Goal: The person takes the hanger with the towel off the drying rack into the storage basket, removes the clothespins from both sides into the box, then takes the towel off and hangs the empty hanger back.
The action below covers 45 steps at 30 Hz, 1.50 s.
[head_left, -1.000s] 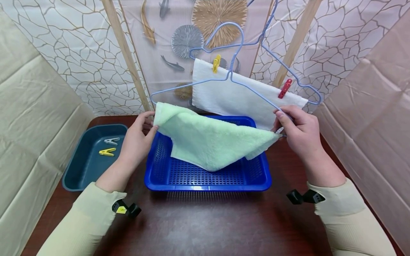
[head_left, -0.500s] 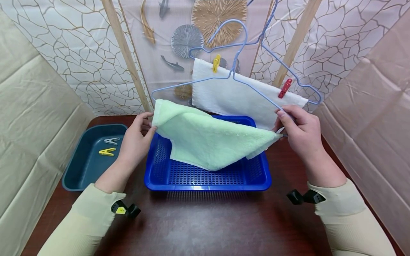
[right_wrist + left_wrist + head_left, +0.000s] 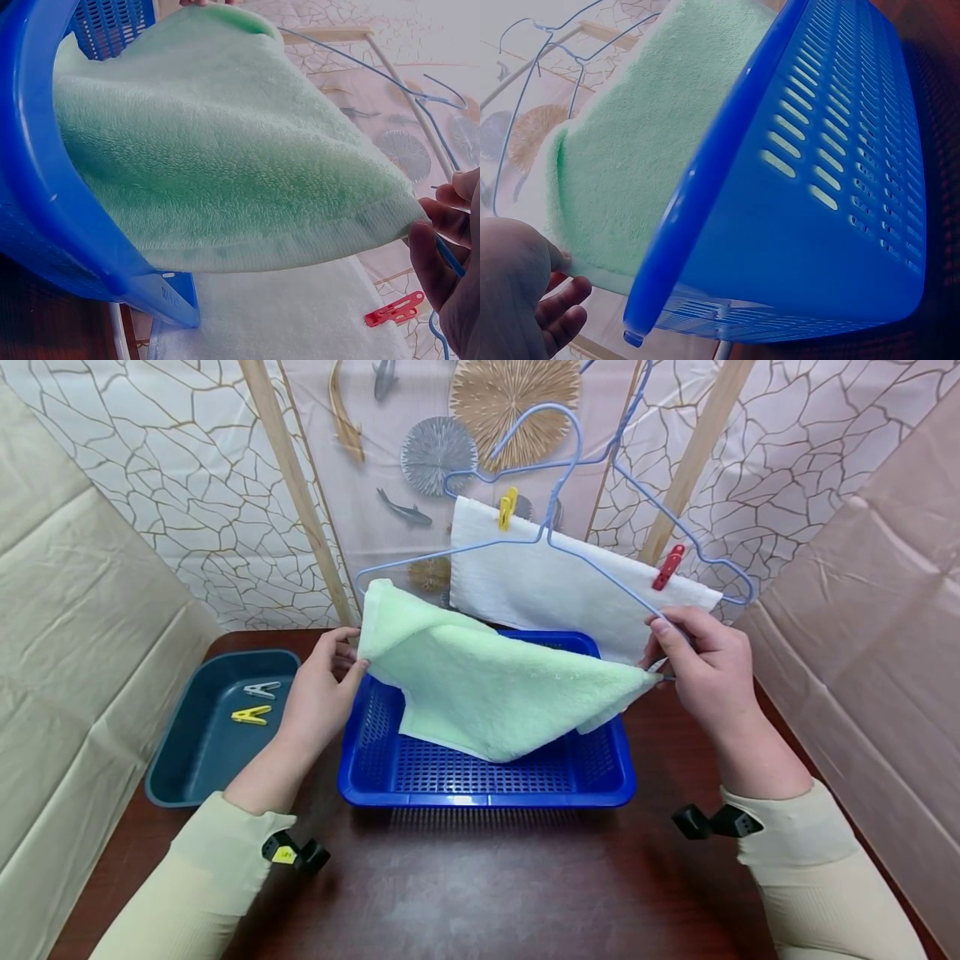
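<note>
A pale green towel (image 3: 487, 693) is draped over a blue wire hanger (image 3: 600, 572), above a blue plastic basket (image 3: 487, 799). My left hand (image 3: 321, 689) pinches the towel's left edge between thumb and fingers; the left wrist view shows the thumb on the towel's hem (image 3: 604, 279). With my right hand (image 3: 708, 672) I grip the hanger's right end and the towel's right corner together. In the right wrist view the fingers (image 3: 442, 217) close on that corner, the hanger wire (image 3: 448, 256) passing through them. The hanger's bottom bar is hidden by the towel.
Behind hangs a white towel (image 3: 540, 577) on a second blue hanger (image 3: 667, 514), held by a yellow clothespin (image 3: 507, 508) and a red clothespin (image 3: 668, 567). At left, a dark teal tray (image 3: 198, 752) holds a grey clothespin (image 3: 262, 690) and a yellow clothespin (image 3: 251, 716).
The towel's upper left corner has risen towards the hanger's left end. The hanger's hook has shifted slightly up and right. Both hands keep their holds, almost in place.
</note>
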Tool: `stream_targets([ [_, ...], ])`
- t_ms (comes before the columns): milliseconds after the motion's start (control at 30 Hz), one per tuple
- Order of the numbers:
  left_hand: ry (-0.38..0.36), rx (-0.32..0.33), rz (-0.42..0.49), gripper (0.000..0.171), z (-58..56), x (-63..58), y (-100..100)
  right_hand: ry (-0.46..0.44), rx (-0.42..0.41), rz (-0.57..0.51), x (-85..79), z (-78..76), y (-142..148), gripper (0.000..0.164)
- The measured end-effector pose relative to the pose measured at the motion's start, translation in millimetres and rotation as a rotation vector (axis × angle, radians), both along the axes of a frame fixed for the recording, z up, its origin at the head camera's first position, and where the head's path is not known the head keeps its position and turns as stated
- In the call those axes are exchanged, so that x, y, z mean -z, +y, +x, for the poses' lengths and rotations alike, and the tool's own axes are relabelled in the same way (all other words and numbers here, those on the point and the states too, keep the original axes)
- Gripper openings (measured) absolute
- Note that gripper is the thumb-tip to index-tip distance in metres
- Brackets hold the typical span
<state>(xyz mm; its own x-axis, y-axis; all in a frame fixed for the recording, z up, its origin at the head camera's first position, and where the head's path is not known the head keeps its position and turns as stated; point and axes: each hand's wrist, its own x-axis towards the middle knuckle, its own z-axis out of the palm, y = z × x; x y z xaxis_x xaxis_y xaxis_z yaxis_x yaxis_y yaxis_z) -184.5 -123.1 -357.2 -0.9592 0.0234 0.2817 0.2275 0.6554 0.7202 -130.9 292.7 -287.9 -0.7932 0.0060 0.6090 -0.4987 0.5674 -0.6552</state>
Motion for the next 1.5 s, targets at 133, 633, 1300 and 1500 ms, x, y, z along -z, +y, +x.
stream_targets([
  [133,0.001,0.002,-0.002,0.043,0.4,0.9,-0.3,0.0,0.007,0.004,-0.7,0.0,-0.2,0.016],
  [633,-0.008,0.005,-0.005,0.043,0.9,2.1,-1.0,0.008,-0.003,-0.014,0.2,-0.4,-0.3,0.015],
  [1300,-0.024,-0.005,0.004,0.042,-0.1,2.4,-1.9,-0.026,0.009,-0.087,-1.2,-1.9,-0.3,0.021],
  [1500,-0.02,-0.002,-0.008,0.043,0.3,3.5,-1.5,-0.026,0.013,-0.079,-1.0,-1.8,-0.8,0.02],
])
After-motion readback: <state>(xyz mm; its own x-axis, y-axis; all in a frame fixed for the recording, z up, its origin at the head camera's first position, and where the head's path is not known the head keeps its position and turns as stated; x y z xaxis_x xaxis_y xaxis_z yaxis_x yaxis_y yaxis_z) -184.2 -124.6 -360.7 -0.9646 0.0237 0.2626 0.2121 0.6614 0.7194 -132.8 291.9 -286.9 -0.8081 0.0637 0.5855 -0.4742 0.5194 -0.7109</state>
